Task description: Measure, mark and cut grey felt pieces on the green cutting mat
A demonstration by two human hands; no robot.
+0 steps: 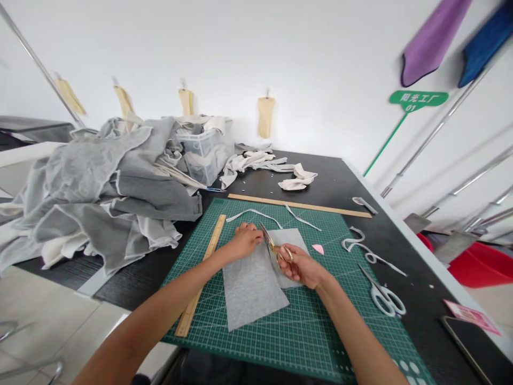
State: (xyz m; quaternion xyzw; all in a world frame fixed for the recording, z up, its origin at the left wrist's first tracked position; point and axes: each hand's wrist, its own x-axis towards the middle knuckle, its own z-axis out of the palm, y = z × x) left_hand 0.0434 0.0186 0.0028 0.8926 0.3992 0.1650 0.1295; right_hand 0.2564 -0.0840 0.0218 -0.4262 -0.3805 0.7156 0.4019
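The right hand [296, 264] grips gold-handled scissors [271, 243] by their loops, above the middle of the mat [332, 326]; their long axis slants, tips toward the mat's far left corner. The left hand [247, 239], fingers curled, rests at the far end of the grey cloth [252, 294]; whether it pinches the cloth I cannot tell. The cloth's long axis runs roughly from far edge to near edge. A ruler [200, 278] lies along the mat's left edge. White-handled scissors [387, 299] lie across its right edge, tips pointing far left. Grey garments [132, 160] heap the bench's [332, 171] left end.
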